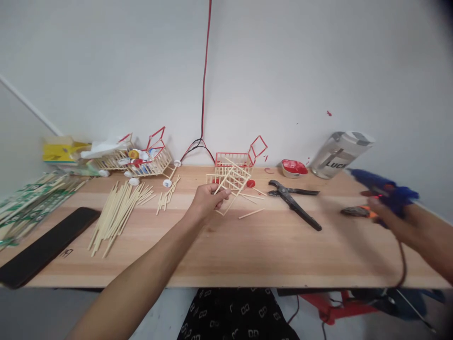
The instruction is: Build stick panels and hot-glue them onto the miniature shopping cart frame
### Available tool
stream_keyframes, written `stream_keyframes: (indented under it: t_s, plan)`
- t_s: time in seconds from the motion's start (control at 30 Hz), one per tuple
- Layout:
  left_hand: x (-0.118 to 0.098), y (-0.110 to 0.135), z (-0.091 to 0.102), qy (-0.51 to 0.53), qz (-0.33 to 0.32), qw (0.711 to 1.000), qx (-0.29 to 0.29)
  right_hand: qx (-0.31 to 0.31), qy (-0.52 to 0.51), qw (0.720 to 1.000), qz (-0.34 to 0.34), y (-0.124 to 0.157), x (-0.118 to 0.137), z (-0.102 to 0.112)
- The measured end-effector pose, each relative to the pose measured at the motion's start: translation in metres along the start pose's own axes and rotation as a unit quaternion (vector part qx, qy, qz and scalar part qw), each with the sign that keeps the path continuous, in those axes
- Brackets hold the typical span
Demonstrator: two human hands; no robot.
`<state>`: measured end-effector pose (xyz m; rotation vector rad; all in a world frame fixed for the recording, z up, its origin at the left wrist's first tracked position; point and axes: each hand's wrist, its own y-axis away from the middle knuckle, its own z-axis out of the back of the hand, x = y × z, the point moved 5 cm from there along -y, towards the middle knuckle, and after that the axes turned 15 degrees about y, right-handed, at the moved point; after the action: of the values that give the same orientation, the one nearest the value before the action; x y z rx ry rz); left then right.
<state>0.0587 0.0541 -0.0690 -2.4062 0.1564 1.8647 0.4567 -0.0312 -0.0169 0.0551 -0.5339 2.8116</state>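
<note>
My left hand (209, 202) pinches a small open frame of thin wooden sticks (236, 178), held tilted above the middle of the table. Off to the right, my right hand (389, 219) is wrapped around a blue glue gun (385, 186), whose nozzle points left and whose red light glows. Behind the frame stands a miniature stick-built shopping cart (231, 159) with red edges and a red handle. A few loose short sticks (251, 214) lie just right of my left hand.
Black-handled pliers (293, 200) and an orange-handled tool (357, 211) lie on the table (219, 255). A dish of red paint (294, 167) and a clear canister (341, 153) stand behind. Leftward are filled carts (154, 163), stick piles (118, 215), packaged sticks (35, 200) and a black slab (49, 243).
</note>
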Motion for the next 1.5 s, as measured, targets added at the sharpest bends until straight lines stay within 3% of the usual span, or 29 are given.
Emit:
stream_keyframes:
  t_s: [0.07,0.1,0.2,0.27,0.4,0.73,1.5]
  plan:
    - [0.002,0.0,-0.001,-0.007,-0.004,1.0,0.005,0.07,-0.134,0.988,0.023,0.019,0.045,-0.001]
    - [0.003,-0.001,-0.001,-0.009,-0.007,1.0,0.006,0.071,-0.182,0.98,0.024,0.027,0.065,-0.003]
    - [0.007,-0.003,0.001,-0.023,-0.018,1.0,0.006,0.159,-0.289,0.939,0.095,0.048,0.122,-0.027]
    - [0.009,-0.005,0.003,-0.038,-0.025,0.999,0.004,0.182,-0.323,0.918,0.14,0.056,0.149,-0.043]
    - [0.012,-0.009,0.009,-0.084,-0.046,0.995,-0.007,0.17,-0.334,0.912,0.164,0.061,0.18,-0.062]
    - [0.011,-0.012,0.014,-0.15,-0.078,0.985,-0.032,0.182,-0.331,0.917,0.125,0.068,0.192,-0.079]
    - [0.011,-0.011,0.012,-0.177,-0.081,0.98,-0.029,0.171,-0.276,0.935,0.141,0.066,0.193,-0.08]
